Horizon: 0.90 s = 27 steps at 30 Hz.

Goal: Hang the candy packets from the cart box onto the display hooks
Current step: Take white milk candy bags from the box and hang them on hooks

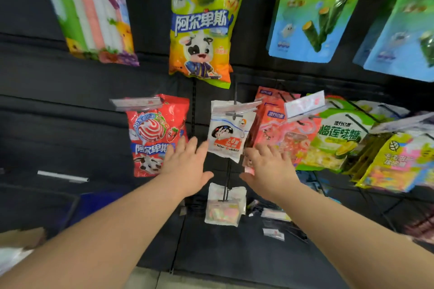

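- I see the fingers [181, 145] of both hands straight and spread apart, gripping nothing.
- The left hand [187, 166] reaches across the lower right corner of the red packet [152, 134], its forefinger tip just beside the white candy packet [229, 134]; I cannot tell if they touch.
- The right hand [270, 169] overlaps the lower left of the pink packet [281, 134].
- The white candy packet hangs slightly tilted on a display hook [234, 114], between the two hands.
- A smaller pale packet [224, 209] hangs below it and a yellow-green packet [202, 19] above.
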### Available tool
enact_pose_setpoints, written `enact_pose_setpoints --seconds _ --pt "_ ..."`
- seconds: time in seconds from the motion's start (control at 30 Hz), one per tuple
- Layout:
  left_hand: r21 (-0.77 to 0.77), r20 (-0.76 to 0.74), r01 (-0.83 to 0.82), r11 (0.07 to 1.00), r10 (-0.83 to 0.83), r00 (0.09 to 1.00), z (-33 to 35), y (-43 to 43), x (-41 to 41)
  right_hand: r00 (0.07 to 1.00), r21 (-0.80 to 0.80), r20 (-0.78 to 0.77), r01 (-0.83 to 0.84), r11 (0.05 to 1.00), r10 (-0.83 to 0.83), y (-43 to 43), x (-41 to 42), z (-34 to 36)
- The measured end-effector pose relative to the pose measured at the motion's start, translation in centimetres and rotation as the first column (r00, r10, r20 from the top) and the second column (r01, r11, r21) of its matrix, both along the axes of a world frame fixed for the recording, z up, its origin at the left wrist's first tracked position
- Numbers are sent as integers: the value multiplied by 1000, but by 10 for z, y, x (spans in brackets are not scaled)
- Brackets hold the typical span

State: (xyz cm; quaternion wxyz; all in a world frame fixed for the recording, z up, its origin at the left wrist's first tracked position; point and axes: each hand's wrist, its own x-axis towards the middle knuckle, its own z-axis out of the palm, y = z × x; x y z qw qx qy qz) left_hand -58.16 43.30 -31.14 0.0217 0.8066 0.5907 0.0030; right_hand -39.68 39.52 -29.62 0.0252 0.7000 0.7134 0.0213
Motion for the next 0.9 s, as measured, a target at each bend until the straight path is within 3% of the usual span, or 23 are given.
enact_pose_setpoints --seconds 0.27,0.53,0.9 --pt "-36 -18 -103 994 102 995 14 -83 -52 982 -46 3 -188 981 188 -45 -42 18" --pt "-131 -73 -330 935 323 943 12 -161 -147 928 -127 -66 -371 920 366 -88 -126 25" --pt "-203 -76 -469 859 464 883 -17 -248 -336 900 -237 -130 -436 868 417 -130 -297 -3"
